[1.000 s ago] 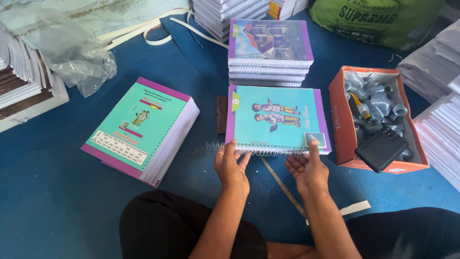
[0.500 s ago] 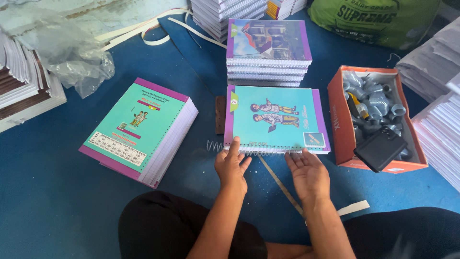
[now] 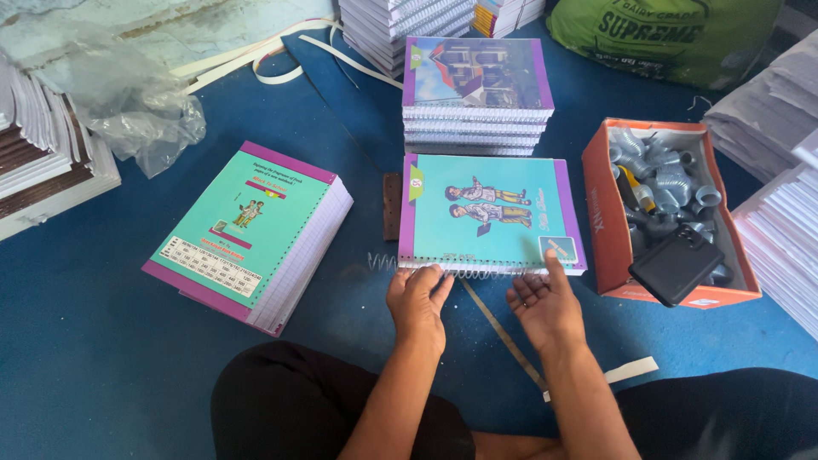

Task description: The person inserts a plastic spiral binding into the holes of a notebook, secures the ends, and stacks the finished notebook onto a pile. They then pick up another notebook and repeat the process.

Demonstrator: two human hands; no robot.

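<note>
A teal notebook with a purple edge and a cartoon cover lies on the blue floor in front of me. A silver wire spiral runs along its near edge and sticks out to the left. My left hand rests its fingertips on the spiral at the near edge. My right hand lies at the near right corner, thumb on the cover. Neither hand grips anything that I can see.
A stack of bound notebooks stands behind it. A thick unbound teal pad lies to the left. An orange box of grey spiral coils with a black phone on top sits right. White paper stacks and a metal ruler are near.
Both hands have slid a little along the near edge of the notebook; the right hand has drawn back from the corner sticker. The spiral now sticks out further left.
</note>
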